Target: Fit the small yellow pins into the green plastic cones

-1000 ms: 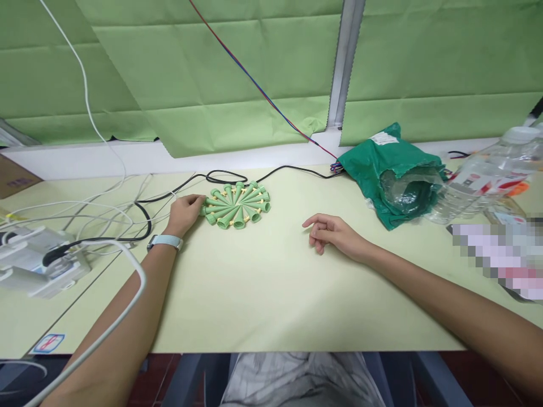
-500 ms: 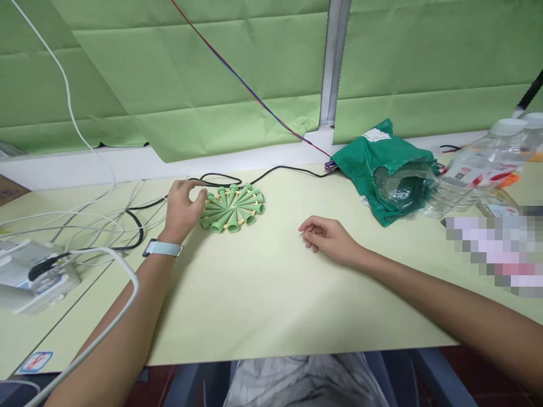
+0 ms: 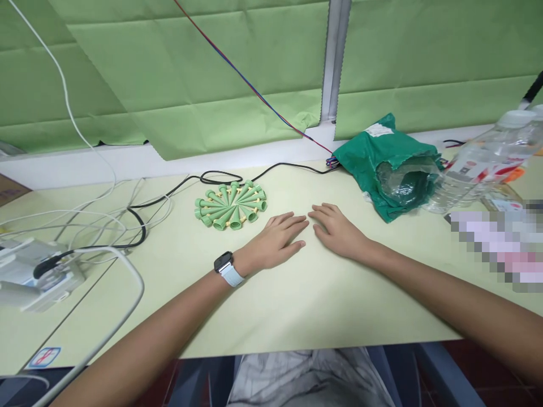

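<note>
Head view: 2 bare hands, palms down, over 1 pale tabletop. Left hand: fingers straight, slightly spread, thumb set apart. Right hand: fingers loosely bent, slight gaps, thumb apart from the index. Fingertips of both point at each other, close but not touching. Can't tell how firmly either hand rests on the table.

1 smartwatch, black face, light blue band, left wrist, behind the fingers.

Green cone spikes: one flat ring, tips to the centre, open ends outward, just left of the left fingers and a bit beyond them. A dozen or so; rims overlap, exact count unclear. Several small yellow pieces between the cones.

Beyond the ring: 1 looped black cable. Right of the right fingers and past them: 1 torn green plastic bag, clear film at its mouth. Further right: 2 clear plastic bottles, one partly behind the other. Well left of the left fingers: 1 black plug among several white cables, too tangled to count.
</note>
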A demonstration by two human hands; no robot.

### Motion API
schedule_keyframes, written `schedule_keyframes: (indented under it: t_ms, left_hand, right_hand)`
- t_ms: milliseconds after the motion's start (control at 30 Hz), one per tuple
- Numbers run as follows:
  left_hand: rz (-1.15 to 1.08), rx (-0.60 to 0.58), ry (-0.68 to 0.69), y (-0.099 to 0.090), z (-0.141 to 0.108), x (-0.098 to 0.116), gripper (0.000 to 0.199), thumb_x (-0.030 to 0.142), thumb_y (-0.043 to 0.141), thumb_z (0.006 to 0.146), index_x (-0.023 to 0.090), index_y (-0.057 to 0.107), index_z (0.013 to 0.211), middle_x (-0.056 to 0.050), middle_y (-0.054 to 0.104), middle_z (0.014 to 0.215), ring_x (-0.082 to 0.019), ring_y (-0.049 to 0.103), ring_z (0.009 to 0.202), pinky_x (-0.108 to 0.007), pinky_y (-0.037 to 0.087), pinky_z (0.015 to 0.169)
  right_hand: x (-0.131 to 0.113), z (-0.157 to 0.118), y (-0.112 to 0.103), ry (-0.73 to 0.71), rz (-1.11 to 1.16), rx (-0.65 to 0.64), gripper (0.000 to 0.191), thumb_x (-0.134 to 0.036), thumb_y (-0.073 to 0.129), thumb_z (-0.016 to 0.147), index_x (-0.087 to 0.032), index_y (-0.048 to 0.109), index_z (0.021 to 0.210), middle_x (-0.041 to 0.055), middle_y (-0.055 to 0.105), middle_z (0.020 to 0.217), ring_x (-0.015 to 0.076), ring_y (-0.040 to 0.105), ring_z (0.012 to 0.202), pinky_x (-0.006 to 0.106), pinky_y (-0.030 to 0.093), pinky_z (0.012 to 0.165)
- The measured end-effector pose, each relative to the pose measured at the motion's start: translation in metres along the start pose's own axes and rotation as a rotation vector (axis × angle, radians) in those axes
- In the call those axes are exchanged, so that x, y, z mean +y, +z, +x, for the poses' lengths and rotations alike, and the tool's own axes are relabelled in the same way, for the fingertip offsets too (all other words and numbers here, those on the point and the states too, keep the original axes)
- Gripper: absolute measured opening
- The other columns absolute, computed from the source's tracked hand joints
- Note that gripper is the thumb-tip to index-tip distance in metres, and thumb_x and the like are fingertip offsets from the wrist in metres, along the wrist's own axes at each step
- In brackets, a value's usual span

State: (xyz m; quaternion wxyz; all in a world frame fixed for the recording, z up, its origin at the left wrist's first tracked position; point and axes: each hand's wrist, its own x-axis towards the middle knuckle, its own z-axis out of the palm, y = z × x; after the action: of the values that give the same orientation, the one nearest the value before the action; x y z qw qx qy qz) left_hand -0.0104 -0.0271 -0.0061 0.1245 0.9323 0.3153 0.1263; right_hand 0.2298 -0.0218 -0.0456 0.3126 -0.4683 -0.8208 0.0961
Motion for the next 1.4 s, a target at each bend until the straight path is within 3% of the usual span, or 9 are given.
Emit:
schedule_keyframes:
  t_ms: [500, 1400]
  left_hand:
    - [0.02, -0.006, -0.031, -0.0043, -0.0032, 0.0009, 0.055, 0.05, 0.041, 0.106, 0.028, 0.046, 0.157, -0.005, 0.046, 0.163, -0.035, 0.032, 0.154, -0.055, 0.027, 0.126]
    - [0.029, -0.021, -0.035, -0.0049, -0.003, 0.0012, 0.056, 0.05, 0.04, 0.106, 0.027, 0.046, 0.157, -0.005, 0.045, 0.164, -0.035, 0.032, 0.154, -0.055, 0.028, 0.126]
  right_hand:
    - [-0.0054, -0.0012, -0.0073, -0.053, -0.207, -0.087, 0.046, -0.028, 0.044, 0.103, -0.009, 0.061, 0.142, 0.0198, 0.056, 0.152, 0.0353, 0.048, 0.144, 0.055, 0.039, 0.121]
    - [-0.0046, -0.0016, -0.0073, -0.065, -0.228, -0.088, 0.045, -0.028, 0.043, 0.104, -0.01, 0.06, 0.142, 0.0196, 0.057, 0.151, 0.0349, 0.049, 0.144, 0.055, 0.041, 0.12]
